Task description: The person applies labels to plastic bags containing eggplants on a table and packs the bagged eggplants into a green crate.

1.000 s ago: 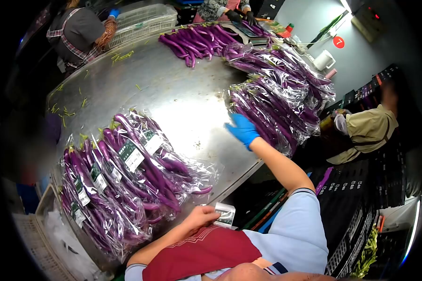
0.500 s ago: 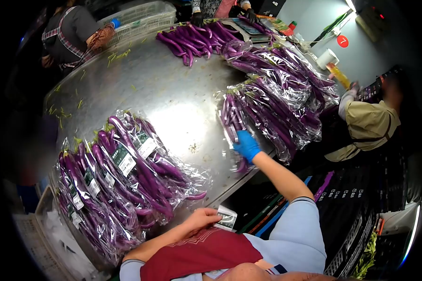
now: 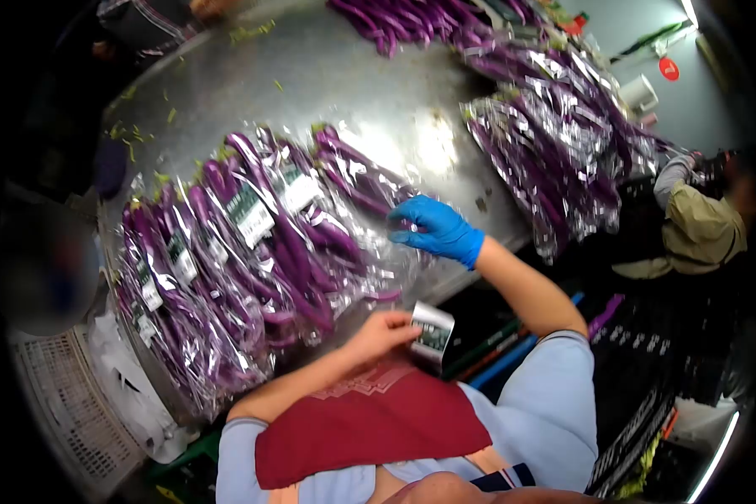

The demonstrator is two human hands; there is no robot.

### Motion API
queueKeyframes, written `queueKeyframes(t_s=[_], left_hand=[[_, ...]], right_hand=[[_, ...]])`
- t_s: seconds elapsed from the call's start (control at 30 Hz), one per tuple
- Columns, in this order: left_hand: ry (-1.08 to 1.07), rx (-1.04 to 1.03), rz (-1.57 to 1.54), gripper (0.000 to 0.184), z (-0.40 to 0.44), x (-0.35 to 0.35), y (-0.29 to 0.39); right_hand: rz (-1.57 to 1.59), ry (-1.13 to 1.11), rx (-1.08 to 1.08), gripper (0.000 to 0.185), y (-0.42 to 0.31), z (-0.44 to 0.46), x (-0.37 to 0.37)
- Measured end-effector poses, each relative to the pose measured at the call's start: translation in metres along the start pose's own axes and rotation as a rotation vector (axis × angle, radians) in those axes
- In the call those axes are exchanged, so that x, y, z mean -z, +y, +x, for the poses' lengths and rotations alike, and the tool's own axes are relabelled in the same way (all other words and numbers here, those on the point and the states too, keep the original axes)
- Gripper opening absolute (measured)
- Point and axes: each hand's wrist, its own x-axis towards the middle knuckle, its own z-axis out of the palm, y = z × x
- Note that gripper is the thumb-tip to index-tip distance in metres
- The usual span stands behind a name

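Note:
My right hand, in a blue glove, is curled around the lower end of a clear bag of long purple eggplants, which lies on the metal table. No label shows on this bag. To its left is a row of bagged eggplants, several with green-and-white labels. My bare left hand is close to my apron at the table's near edge. It pinches a green-and-white label between thumb and fingers.
More bagged eggplants are heaped on the right of the metal table. Loose eggplants lie at the far edge. A plastic basket stands at lower left. One person is at the right, another at the far left.
My right hand has brought a bag of eggplants from the right-hand heap leftward, beside the labelled row. The label in my left hand now shows more fully. The camera view has shifted.

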Motion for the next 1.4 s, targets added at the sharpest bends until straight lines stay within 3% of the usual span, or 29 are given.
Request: queueKeyframes(t_s=[0.03,0.1,0.17,0.23,0.27,0.37,0.4,0.5,0.53,0.63,0.83,1.03,1.17,1.23,1.4], left_hand=[[-0.017,0.027,-0.045,0.022,-0.003,-0.004,0.007],[-0.069,0.006,-0.065,0.021,-0.004,-0.008,0.006],[-0.114,0.014,-0.128,0.020,-0.010,-0.019,0.010],[-0.166,0.063,-0.156,0.020,-0.016,-0.022,0.013],[-0.238,0.082,-0.084,0.027,-0.010,-0.015,-0.003],[-0.302,0.129,-0.035,0.027,-0.012,-0.018,-0.019],[-0.272,0.131,-0.067,0.026,-0.014,-0.021,-0.020],[-0.187,0.115,-0.086,0.021,-0.017,-0.024,-0.024],[-0.148,0.117,-0.099,0.020,-0.017,-0.022,-0.028],[-0.039,0.120,-0.124,0.018,-0.017,-0.017,-0.035],[-0.002,0.033,-0.066,0.018,-0.017,-0.013,-0.040],[0.114,0.120,-0.032,0.017,-0.017,-0.013,-0.026],[0.082,0.095,0.011,0.015,-0.007,-0.007,-0.033],[0.106,0.092,0.026,0.016,-0.006,-0.010,-0.028],[0.115,0.141,0.004,0.015,-0.007,-0.009,-0.006]], right_hand=[[0.360,-0.195,-0.162,0.038,-0.024,-0.011,0.004],[0.564,-0.462,-0.216,0.035,-0.046,-0.035,0.001],[0.219,-0.662,-0.298,0.037,-0.067,-0.054,0.011],[0.268,-0.769,-0.415,0.035,-0.060,-0.069,0.015],[0.352,-0.679,-0.404,0.030,-0.055,-0.078,0.018],[0.598,-0.659,-0.635,0.023,-0.041,-0.095,0.032],[0.428,-0.723,-0.629,0.024,-0.038,-0.094,0.036],[-0.397,-0.184,-0.135,0.027,-0.006,-0.117,-0.006],[-0.553,-0.230,-0.143,0.030,-0.025,-0.110,-0.007],[0.025,-0.494,-0.453,0.027,-0.079,-0.100,-0.013],[-0.220,-0.353,-0.234,0.024,-0.065,-0.116,-0.068],[-0.439,-0.227,-0.098,0.015,-0.063,-0.121,-0.084],[-0.349,-0.122,-0.267,0.017,-0.038,-0.113,-0.063],[-0.181,0.046,-0.434,0.021,-0.026,-0.105,-0.031],[0.004,-0.330,-0.266,0.031,-0.041,-0.094,-0.023]])
